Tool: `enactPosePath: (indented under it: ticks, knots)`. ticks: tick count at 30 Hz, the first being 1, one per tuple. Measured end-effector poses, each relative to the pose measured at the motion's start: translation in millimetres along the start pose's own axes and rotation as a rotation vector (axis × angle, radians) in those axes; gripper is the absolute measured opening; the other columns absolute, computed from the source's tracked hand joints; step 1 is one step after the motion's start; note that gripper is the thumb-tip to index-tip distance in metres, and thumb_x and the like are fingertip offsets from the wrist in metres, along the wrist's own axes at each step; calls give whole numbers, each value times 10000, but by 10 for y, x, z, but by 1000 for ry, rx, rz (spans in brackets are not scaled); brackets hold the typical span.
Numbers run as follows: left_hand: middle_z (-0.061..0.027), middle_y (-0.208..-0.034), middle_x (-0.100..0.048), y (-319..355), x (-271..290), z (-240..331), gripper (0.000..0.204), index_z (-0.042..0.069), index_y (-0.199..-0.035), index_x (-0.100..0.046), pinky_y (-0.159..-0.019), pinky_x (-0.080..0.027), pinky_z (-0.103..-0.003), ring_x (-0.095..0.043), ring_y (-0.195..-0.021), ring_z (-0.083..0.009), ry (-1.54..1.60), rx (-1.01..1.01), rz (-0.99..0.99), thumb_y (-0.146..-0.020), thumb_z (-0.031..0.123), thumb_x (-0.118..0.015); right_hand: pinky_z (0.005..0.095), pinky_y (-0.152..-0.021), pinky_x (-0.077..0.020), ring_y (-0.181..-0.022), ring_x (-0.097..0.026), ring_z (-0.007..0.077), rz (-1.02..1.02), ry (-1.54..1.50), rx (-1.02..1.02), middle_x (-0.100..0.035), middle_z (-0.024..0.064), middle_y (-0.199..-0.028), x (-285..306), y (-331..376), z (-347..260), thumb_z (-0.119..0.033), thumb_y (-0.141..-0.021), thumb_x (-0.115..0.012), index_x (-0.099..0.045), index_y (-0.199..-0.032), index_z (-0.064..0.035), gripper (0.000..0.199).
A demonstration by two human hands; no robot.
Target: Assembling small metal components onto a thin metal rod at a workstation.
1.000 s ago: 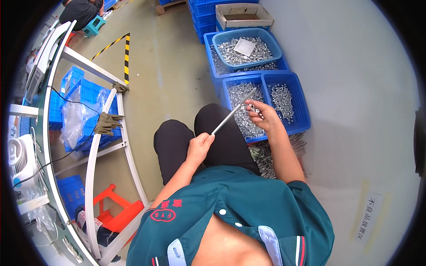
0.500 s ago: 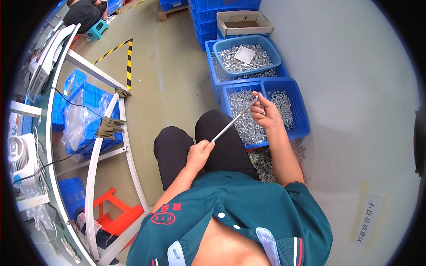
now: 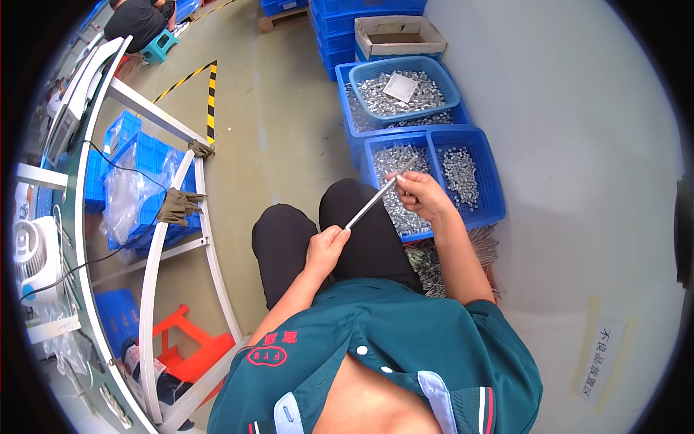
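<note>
A long thin metal rod slants up and to the right above my knees. My left hand is closed around its lower end. My right hand pinches the rod a little below its far end, which sticks out past the fingers. Whether a small part sits between those fingertips I cannot make out. Beneath the right hand, a blue divided crate holds small shiny metal pieces: sleeve-like ones in the left compartment and nut-like ones in the right.
Behind the crate, a light blue basin of metal parts carries a white card. Many loose rods lie beside my right thigh. A white-framed bench and a red stool stand left; a grey wall rises right. A person sits far left.
My right hand has slid down along the rod from its far tip toward the middle, leaving the tip exposed. The left hand keeps its place at the lower end.
</note>
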State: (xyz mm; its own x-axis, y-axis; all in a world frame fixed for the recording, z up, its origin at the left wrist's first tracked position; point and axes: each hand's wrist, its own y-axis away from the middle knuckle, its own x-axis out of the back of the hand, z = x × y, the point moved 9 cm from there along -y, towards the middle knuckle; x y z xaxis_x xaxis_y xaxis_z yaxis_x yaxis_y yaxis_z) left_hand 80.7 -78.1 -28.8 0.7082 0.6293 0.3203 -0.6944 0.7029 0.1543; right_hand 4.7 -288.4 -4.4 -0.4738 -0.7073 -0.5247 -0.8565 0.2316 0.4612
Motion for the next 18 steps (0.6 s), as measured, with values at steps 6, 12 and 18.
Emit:
enactPosePath:
  ticks: [6, 12, 18]
  knots:
    - [-84, -512, -408, -3, -4, -25, 332, 15, -683, -500, -452, -332, -326, -374, -461, -145, -6, -6, 1, -884, 267, -581, 147, -390, -264, -568, -422, 71, 237, -188, -38, -519, 71, -820, 479, 14, 152, -163, -926, -473, -522, -1088, 38, 263]
    - [-24, -531, -377, 9, 1, 33, 322, 21, -675, -490, -457, -310, -293, -344, -501, -94, -19, 21, -6, -888, 244, -584, 140, -361, -262, -517, -393, 52, 65, -361, 67, -519, 63, -804, 460, -62, -96, -106, -903, -495, -506, -1069, 14, 205]
    - [17, -538, -352, 28, 5, 40, 316, 18, -668, -480, -458, -296, -267, -325, -533, -51, -27, 12, -11, -888, 218, -589, 141, -366, -283, -519, -400, 50, -89, -555, 76, -532, 49, -814, 376, -152, -221, -171, -924, -528, -523, -1022, -15, 185]
